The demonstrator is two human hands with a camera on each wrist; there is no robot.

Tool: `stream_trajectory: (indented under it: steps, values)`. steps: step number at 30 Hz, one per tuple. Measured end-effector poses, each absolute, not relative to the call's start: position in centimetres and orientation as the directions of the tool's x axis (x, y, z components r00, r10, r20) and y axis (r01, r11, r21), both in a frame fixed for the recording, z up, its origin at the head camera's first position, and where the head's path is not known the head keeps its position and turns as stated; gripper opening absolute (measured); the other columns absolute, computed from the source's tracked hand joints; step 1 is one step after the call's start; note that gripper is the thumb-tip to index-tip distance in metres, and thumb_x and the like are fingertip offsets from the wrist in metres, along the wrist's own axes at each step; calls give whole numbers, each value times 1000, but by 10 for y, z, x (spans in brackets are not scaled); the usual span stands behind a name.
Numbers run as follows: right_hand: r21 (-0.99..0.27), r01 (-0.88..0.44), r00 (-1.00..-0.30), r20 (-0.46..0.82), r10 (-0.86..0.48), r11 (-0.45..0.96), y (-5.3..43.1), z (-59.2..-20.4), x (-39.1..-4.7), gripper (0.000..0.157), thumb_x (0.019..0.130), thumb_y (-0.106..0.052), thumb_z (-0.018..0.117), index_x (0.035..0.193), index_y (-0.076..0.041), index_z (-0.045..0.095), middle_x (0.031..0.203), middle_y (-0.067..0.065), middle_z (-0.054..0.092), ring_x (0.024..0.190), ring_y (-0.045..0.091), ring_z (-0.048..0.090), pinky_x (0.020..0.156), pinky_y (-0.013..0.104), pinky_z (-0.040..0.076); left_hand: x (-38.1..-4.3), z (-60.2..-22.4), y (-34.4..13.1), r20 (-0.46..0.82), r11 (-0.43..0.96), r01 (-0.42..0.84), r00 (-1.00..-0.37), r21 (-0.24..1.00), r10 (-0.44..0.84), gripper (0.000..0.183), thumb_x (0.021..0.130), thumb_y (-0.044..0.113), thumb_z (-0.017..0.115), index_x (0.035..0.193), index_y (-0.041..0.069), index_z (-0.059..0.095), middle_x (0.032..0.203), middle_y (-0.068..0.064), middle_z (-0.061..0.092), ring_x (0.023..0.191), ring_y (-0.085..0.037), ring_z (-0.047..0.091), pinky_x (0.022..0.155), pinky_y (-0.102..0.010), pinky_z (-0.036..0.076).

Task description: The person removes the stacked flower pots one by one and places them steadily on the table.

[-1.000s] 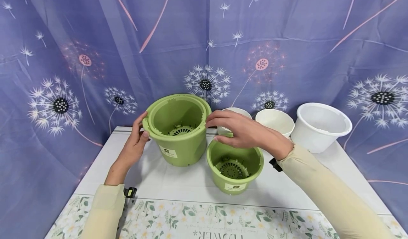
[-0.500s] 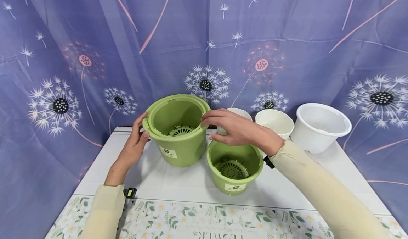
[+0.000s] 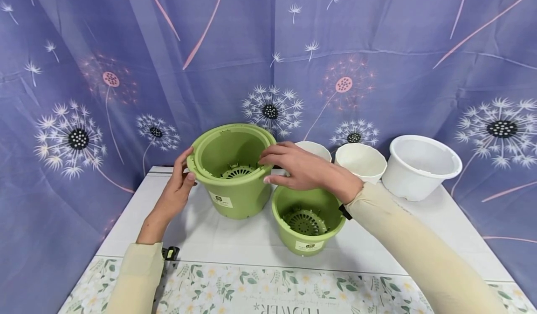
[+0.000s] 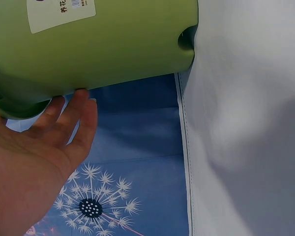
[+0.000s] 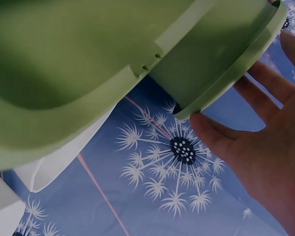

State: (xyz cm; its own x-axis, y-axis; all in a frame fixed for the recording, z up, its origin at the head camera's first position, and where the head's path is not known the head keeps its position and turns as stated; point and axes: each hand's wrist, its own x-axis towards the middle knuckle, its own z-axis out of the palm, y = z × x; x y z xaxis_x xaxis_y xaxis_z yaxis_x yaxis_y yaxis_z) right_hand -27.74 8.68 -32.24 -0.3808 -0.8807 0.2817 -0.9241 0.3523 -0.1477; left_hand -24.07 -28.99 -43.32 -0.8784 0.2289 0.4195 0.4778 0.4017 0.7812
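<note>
A large green flowerpot (image 3: 239, 200) stands upright at centre left, a second green rim showing inside its outer one and a slotted base at the bottom. My left hand (image 3: 174, 195) holds its left side near the rim; in the left wrist view several fingertips touch the wall under the rim. On the opposite side my right hand (image 3: 299, 169) has its loosely bent fingers at the rim, thumb apart from them. The right wrist view shows fingertips against the rim edge (image 5: 226, 81). Below this hand stands a smaller green flowerpot (image 3: 308, 237), partly hidden by it.
Two cream pots (image 3: 361, 162) stand behind the right arm, one partly covered by the hand. A larger white pot (image 3: 419, 174) is at the back right. The table's white cloth (image 3: 218, 239) has a floral front strip. A purple dandelion curtain (image 3: 235, 48) hangs behind.
My right hand has slid a little left along the large green flowerpot's rim, with its fingers further over the opening. The left hand and the pots have hardly moved.
</note>
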Motion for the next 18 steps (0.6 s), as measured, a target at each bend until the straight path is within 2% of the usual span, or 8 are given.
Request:
stream_trajectory:
  steps: [12,18]
  values:
    - [-150,-909,-413,184,-892,390,72,-319,-278,45,109,-36,61,140,-4,66,138,10,67,134,26,59,123,64,23,-240,-434,-290,410,403,469,-883,786,228,62,117,24,35,172,31,7,163,-18,34,122,-24,53,94,-28,47]
    - [-153,-888,-451,113,-886,432,67,-318,-277,42,111,-35,58,142,-8,66,139,8,66,136,25,58,126,67,10,-240,-434,-290,413,402,473,-881,784,230,62,117,23,35,172,30,8,163,-18,34,121,-24,53,95,-30,47]
